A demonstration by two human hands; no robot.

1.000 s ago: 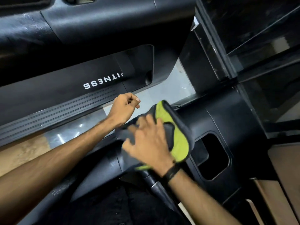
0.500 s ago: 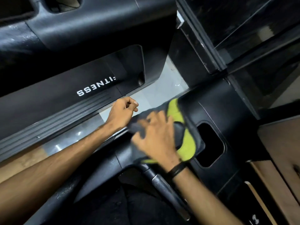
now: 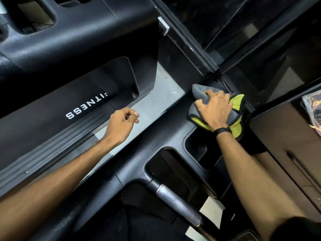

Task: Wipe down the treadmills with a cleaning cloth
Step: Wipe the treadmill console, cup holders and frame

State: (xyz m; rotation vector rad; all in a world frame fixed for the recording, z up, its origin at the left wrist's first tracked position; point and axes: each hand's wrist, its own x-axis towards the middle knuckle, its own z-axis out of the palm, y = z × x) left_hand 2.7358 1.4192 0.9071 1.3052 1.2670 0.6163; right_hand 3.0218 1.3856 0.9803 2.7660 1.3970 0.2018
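The right hand (image 3: 215,108) presses the bunched cloth (image 3: 199,94) on the treadmill console (image 3: 173,134), far right corner, fingers curled into it. The left hand (image 3: 121,126) hovers loosely curled, empty. The cloth's loose edge could slip off that corner.

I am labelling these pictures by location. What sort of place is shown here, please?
Probably a gym. A black treadmill console with a metal handlebar fills the view, and a neighbouring machine carries "FITNESS" lettering. The right hand presses a cloth on the console.
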